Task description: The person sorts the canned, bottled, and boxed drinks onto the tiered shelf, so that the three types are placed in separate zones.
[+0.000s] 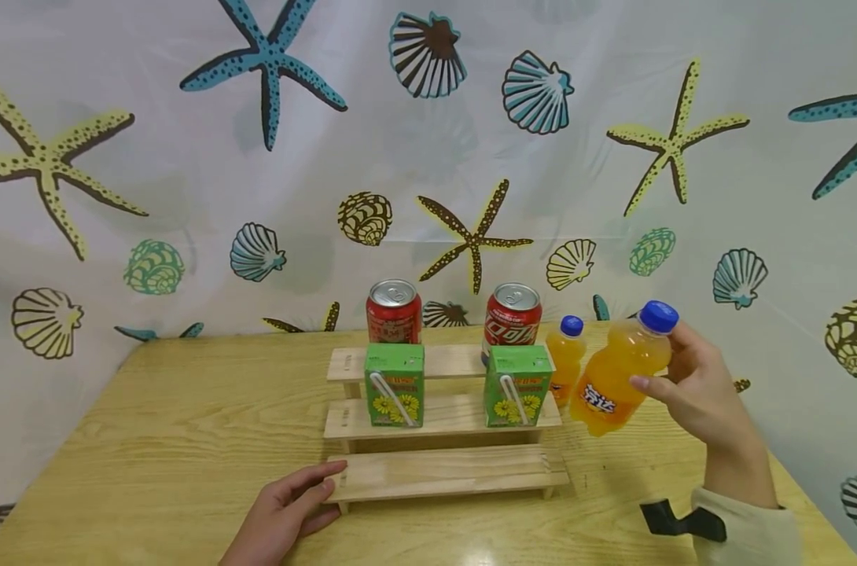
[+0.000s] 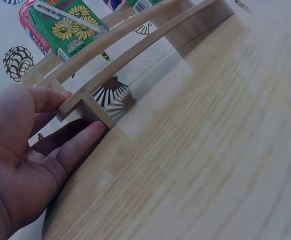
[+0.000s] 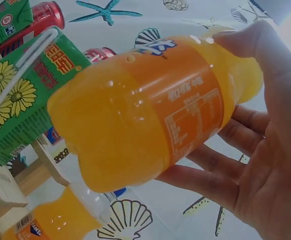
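My right hand [image 1: 708, 393] holds an orange soda bottle [image 1: 623, 365] with a blue cap, tilted and raised off the table at the rack's right. In the right wrist view, thumb and fingers go round its upper part. A second orange soda bottle [image 1: 565, 354] stands behind it, partly hidden. My left hand [image 1: 287, 503] grips the left end of the lowest step of a three-step wooden rack [image 1: 446, 475]. Two green drink cartons with straws, a left carton [image 1: 395, 385] and a right carton [image 1: 519, 385], stand on the middle step.
On the top step stand two red cans, a left can [image 1: 394, 314] and a right can [image 1: 512, 318], partly hidden by the cartons. The wooden table [image 1: 188, 424] reaches back to a white cloth [image 1: 315, 189] printed with starfish and shells.
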`<state>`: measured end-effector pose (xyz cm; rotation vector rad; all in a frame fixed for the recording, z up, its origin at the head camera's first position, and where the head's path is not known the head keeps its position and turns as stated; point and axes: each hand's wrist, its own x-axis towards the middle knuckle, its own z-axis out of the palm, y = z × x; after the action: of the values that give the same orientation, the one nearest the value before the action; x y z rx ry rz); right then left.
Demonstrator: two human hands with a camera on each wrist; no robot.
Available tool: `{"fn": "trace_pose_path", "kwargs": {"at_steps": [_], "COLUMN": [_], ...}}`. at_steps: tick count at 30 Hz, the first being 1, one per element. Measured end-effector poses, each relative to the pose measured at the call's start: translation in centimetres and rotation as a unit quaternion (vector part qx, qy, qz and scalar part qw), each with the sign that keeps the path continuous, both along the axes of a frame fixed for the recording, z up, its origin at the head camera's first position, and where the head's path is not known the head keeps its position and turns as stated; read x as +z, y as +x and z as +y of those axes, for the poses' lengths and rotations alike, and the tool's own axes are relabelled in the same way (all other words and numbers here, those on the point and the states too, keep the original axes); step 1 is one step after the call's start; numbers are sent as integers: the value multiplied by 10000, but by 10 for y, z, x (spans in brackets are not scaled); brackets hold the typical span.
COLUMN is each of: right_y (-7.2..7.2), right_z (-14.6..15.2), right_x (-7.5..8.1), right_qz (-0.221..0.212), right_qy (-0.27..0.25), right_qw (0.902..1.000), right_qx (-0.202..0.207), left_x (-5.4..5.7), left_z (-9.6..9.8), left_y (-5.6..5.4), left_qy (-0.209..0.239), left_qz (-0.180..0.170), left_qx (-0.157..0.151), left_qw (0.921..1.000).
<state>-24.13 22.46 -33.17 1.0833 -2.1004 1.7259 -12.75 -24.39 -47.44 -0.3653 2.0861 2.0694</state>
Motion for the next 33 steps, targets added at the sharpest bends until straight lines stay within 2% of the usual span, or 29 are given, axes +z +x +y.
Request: {"fn": "trace_pose_path", "kwargs": {"at_steps": [8, 13, 19, 26, 33], "right_y": [2, 4, 6, 6, 8], "right_z": [-10, -13, -17, -30, -38], "right_x": [2, 3, 3, 1, 0], "right_qz": [35, 52, -4, -73, -214], "right_qy": [140, 178, 231, 147, 257], "right_qw": [9998, 9996, 9995, 9990, 9985], "right_qx": [160, 203, 192, 404, 424], "left_x": [5, 8, 8, 7, 6], "left_z": [0, -1, -1, 0, -1], "left_y": [-1, -2, -1, 2, 3], "left_qy": [-73, -41, 7, 8, 35], "left_qz": [-25, 6, 126, 68, 54], "left_qx": [94, -2, -194, -74, -85], "left_qw": [9999, 10000, 9997, 9999, 9999]}}
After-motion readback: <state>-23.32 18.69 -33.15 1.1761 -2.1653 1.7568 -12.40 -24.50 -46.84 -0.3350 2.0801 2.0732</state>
